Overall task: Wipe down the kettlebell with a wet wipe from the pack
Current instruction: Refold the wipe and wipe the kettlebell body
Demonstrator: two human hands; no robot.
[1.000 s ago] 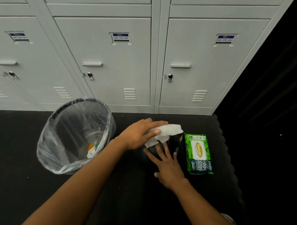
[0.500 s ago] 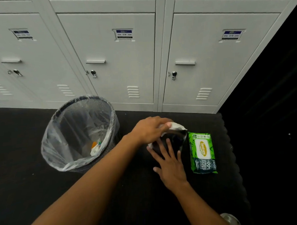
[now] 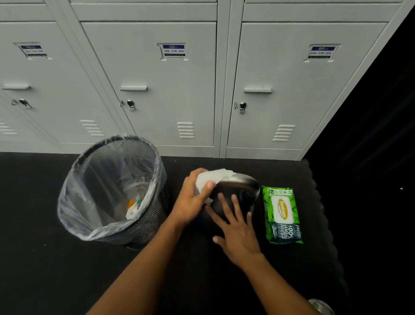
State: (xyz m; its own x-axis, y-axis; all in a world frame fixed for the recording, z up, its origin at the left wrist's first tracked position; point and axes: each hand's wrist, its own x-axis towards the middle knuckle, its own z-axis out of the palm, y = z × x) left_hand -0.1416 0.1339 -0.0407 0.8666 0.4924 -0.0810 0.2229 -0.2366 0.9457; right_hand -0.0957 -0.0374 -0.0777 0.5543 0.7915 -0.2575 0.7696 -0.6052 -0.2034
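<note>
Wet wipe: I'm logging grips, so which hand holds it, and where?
The left hand grips the bunched wet wipe around its near end, pressing it on the kettlebell handle; the right hand rests flat, holding nothing.

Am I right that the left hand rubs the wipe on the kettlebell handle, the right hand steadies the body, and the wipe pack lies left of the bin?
Not quite. The head view shows the pack right of the kettlebell, across from the bin. The left hand with the wipe and the right hand are as you say.
</note>
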